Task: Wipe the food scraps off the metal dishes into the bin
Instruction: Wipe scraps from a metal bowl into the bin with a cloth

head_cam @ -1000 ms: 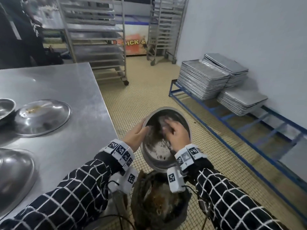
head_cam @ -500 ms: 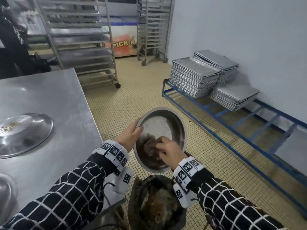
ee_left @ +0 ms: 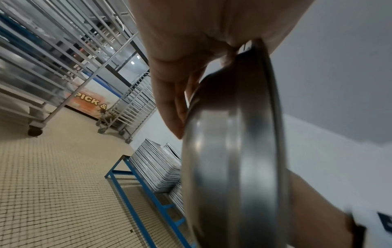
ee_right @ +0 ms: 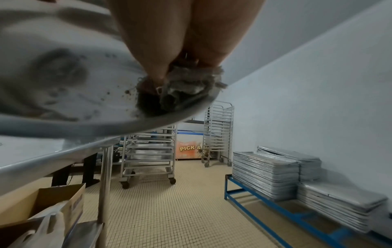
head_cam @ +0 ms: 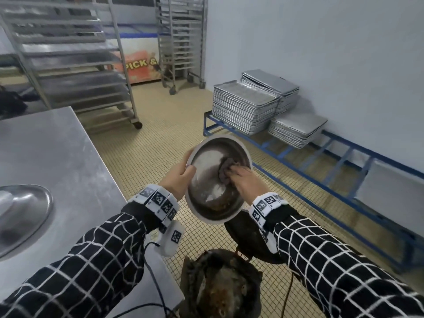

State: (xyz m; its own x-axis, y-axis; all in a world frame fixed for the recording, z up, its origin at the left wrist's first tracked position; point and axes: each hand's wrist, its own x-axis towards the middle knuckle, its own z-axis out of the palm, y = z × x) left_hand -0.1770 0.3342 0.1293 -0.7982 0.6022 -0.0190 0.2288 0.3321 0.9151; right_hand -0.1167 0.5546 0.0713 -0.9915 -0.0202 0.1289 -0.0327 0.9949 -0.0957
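I hold a round metal dish tilted above the dark bin on the floor. My left hand grips the dish's left rim, thumb inside, fingers behind it. My right hand presses a wadded grey cloth against the dish's inner face, near its right side. In the right wrist view the cloth is dirty and pinched by my fingers against the dish. Brown scraps cling to the dish's low edge. The bin holds brown waste.
A steel table stands on my left with another metal dish on it. Stacks of baking trays sit on a blue low rack by the right wall. Wheeled tray racks stand behind. A cardboard box lies under the table.
My right hand with the cloth swept from the dish's upper part down to its lower middle, then up to its right side. The view has turned right, so less of the table shows.
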